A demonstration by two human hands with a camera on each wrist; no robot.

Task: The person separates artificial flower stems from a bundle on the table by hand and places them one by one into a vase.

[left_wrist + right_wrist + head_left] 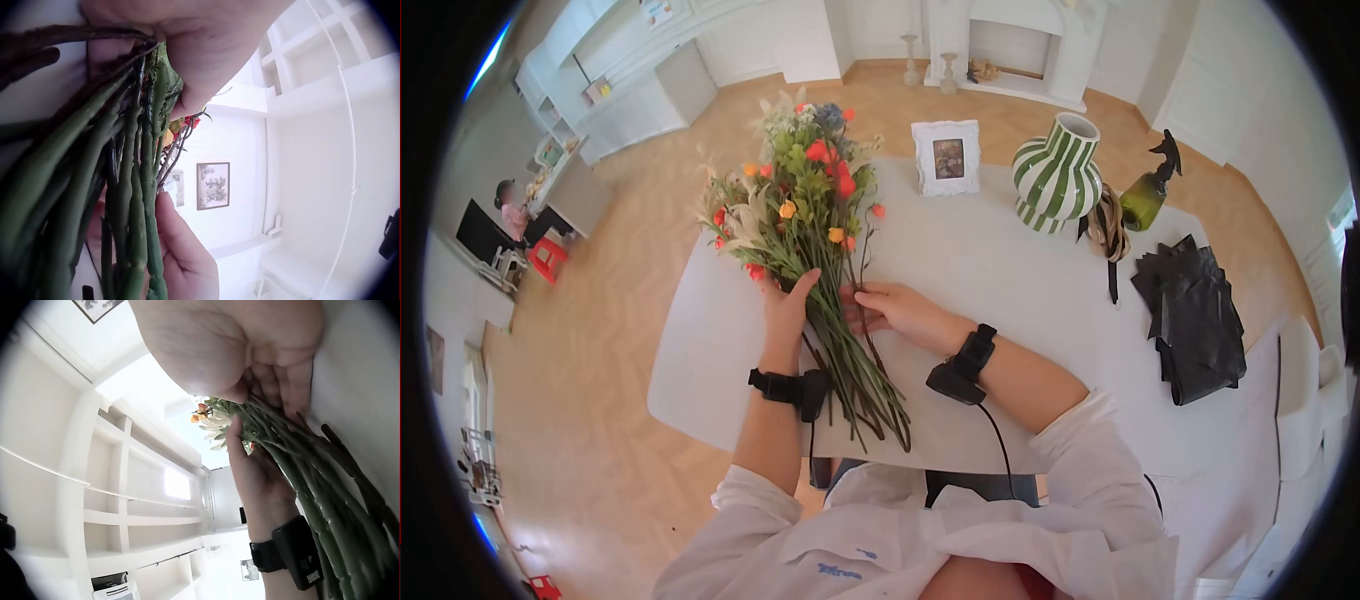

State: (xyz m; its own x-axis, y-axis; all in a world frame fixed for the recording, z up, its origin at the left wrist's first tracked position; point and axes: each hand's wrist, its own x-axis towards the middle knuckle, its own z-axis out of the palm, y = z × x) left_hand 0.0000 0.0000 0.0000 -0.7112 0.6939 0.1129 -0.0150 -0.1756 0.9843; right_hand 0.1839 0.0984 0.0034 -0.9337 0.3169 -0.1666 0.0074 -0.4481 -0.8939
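My left hand (785, 312) has its fingers (803, 285) laid along the bundle of stems (855, 375), thumb up against them, curled round the near side so the bunch stays gathered. My right hand (897, 310) comes in from the other side of the stems, fingers bent and pinching at a thin stem where it leaves the bundle; I judge this keeps the bunch squeezed between both palms so nothing rolls loose.

The bouquet (800, 205) lies flat on the desk (1000, 270), blooms pointing away from me, cut ends toward my chest. Lying down, it needs only a light hold.

The head view shows the whole layout: beyond the bouquet's blooms, to their right, stands a framed picture (946, 157), further right a green-striped vase (1057, 175), then a dark spray bottle (1150, 190), with black wrapping sheets (1195, 315) well off from the stems.

The left wrist view shows only the green stems (134, 206) close up. The right wrist view shows my left hand (259, 481) cupping the stems (312, 487) from below, which the head view hides.
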